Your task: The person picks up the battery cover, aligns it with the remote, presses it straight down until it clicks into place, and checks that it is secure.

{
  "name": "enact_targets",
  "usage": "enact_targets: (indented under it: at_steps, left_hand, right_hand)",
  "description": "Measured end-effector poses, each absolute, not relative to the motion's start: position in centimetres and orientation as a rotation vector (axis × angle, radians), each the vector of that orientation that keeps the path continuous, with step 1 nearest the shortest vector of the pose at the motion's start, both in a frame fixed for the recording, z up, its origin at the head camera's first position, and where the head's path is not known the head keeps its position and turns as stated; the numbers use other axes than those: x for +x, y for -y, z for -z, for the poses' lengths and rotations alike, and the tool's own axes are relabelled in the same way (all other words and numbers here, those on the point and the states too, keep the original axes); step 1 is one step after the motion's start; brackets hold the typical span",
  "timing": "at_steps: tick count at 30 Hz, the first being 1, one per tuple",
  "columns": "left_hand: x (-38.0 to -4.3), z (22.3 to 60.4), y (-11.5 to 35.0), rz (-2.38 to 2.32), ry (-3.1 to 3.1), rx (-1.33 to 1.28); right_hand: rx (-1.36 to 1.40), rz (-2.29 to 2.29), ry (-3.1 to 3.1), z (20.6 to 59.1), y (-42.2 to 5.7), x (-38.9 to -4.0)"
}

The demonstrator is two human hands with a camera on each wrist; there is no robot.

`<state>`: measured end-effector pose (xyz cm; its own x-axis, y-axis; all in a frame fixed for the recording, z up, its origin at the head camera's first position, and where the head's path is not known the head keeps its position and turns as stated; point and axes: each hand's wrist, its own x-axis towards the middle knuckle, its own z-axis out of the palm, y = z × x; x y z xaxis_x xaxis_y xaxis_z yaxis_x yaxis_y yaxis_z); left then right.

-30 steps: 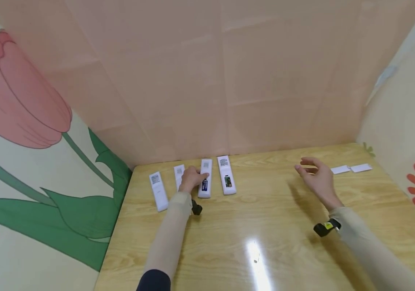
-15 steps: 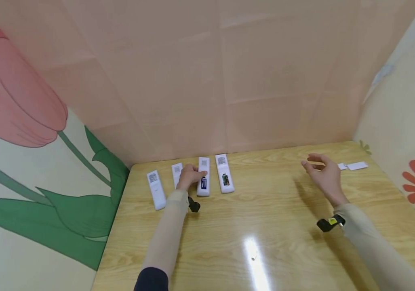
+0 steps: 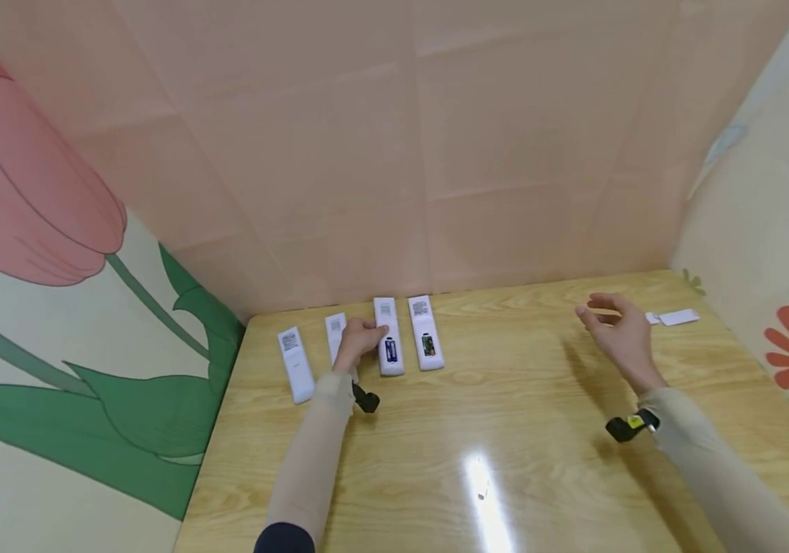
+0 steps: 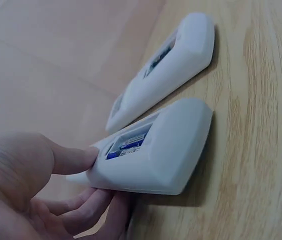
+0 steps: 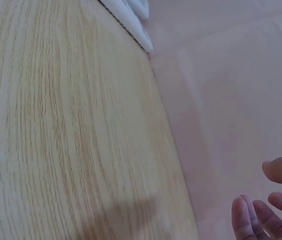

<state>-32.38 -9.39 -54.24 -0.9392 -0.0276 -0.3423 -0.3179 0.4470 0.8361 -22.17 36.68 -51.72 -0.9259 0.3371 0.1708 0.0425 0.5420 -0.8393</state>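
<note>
My left hand (image 3: 361,338) pinches a white remote control (image 4: 173,145), thumb on its back and fingers along its side and underneath. The back of this remote is uncovered, and blue batteries (image 4: 126,147) lie in its compartment. To its right lies another white remote (image 3: 427,334), its battery compartment also open. Partly hidden behind my left hand is a third remote (image 3: 336,329). At the far left rests a remote (image 3: 296,365) whose back is closed. My right hand (image 3: 618,334) hovers over the right side of the table, fingers loosely bent and holding nothing.
Small white battery covers (image 3: 679,317) lie at the back right of the wooden table (image 3: 505,399), one partly hidden by my right hand. A pink sheet (image 3: 505,153) rises behind the table's back edge, and patterned walls flank both sides.
The remote under my left hand has turned slightly, its near end swinging right. My right hand has moved a little right, closer over the battery covers. The head view has shifted slightly.
</note>
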Motion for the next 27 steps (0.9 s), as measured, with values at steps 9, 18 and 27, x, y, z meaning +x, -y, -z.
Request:
enact_targets:
  at_steps: [9, 18, 27]
  left_hand:
    - [-32.5, 54.0, 8.8, -1.594, -2.34, -0.25]
    - [-32.1, 53.0, 8.5, -1.694, -2.27, -0.21]
    - [-31.4, 52.9, 8.3, -1.77, -2.239, -0.158]
  right_hand:
    - [-0.378, -1.32, 2.506, 52.3, -37.8, -22.1]
    - [-0.406, -1.363, 2.454, 52.6, -38.2, -22.5]
    - [-0.455, -1.309, 2.443, 53.1, -38.9, -22.5]
